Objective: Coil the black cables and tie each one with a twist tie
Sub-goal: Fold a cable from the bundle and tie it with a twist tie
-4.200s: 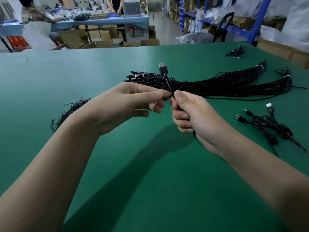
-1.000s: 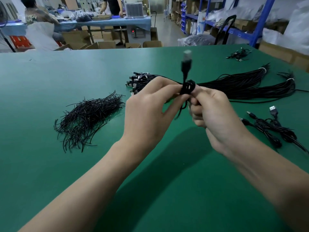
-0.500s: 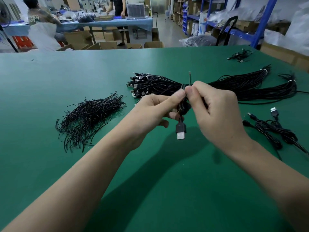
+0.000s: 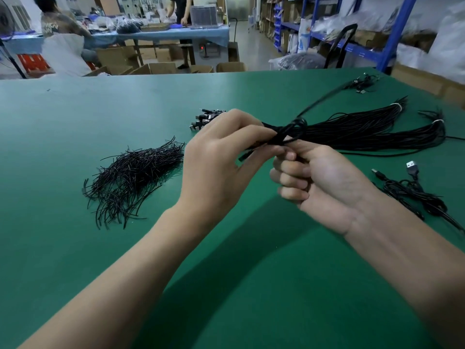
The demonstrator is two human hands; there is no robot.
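**Q:** Head view: where is the cable (image 4: 286, 134)?
**A:** Centre of frame, raised above the table (image 4: 75, 248), between both grips. Its long axis runs lower left to upper right.
**Q:** Grip state?
**A:** The left grip (image 4: 219, 157) pinches the lower end. The right grip (image 4: 319, 182) is curled round the cable from the right.
**Q:** Appearance?
**A:** Thin, black, and folded tight, with a small loop on top. One blurred strand trails toward the upper right.

Figure: packing workshop or warehouse. Blue shelving (image 4: 398, 31) at 2 o'clock, cardboard boxes (image 4: 161, 68) at 12, and a person (image 4: 59, 23) seated at a second table (image 4: 201, 35) at 11.
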